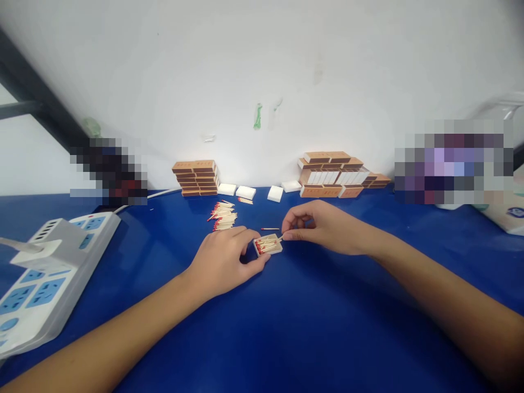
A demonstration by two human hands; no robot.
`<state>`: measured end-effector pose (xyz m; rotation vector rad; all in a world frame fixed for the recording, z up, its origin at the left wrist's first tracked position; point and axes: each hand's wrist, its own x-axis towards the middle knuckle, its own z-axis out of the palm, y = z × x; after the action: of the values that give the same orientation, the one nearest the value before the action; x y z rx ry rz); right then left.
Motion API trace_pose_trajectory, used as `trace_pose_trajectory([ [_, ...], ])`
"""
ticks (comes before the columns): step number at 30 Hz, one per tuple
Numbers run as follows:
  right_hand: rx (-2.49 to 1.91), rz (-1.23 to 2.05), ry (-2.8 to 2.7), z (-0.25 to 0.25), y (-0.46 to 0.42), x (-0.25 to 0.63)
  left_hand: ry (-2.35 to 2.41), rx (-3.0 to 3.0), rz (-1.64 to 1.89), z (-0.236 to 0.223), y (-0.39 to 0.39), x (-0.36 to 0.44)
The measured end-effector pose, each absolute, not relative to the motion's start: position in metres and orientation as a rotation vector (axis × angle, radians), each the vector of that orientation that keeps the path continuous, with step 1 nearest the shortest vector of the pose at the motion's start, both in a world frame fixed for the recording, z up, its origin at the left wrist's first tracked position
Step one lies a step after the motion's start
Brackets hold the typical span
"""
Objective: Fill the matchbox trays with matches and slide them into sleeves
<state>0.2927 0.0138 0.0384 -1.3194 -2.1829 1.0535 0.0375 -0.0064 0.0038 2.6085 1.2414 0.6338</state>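
Note:
My left hand (231, 255) grips a small white matchbox tray (280, 249) by its left end, thumb along the near side and fingers at the far corner. Several red-tipped matches lie inside the tray. At the tray's right end, my right hand (313, 226) pinches a match (280, 238) between thumb and forefinger, its far part reaching over the tray. A single loose match (270, 229) rests on the blue table just beyond the tray. Behind my left hand lies a pile of red-tipped matches (225, 216).
Matchboxes are stacked by the wall, a left stack (196, 177) and a larger right stack (331, 174). Between them lie several white trays (275, 193), with a few matches near one. A power strip (77, 273) with a plugged-in adapter occupies the left of the blue table (262, 338).

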Motion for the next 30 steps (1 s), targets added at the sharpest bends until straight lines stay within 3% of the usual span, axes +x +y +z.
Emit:
trace_pose_trajectory([
  [13, -1.279, 0.769, -2.221, 0.023, 0.004, 0.278, 1.255, 2.614, 0.622, 0.003, -0.008, 0.037],
  [30, -1.147, 0.735, -2.266, 0.012, 0.0, 0.273, 1.181, 2.671, 0.653, 0.001, -0.007, 0.036],
])
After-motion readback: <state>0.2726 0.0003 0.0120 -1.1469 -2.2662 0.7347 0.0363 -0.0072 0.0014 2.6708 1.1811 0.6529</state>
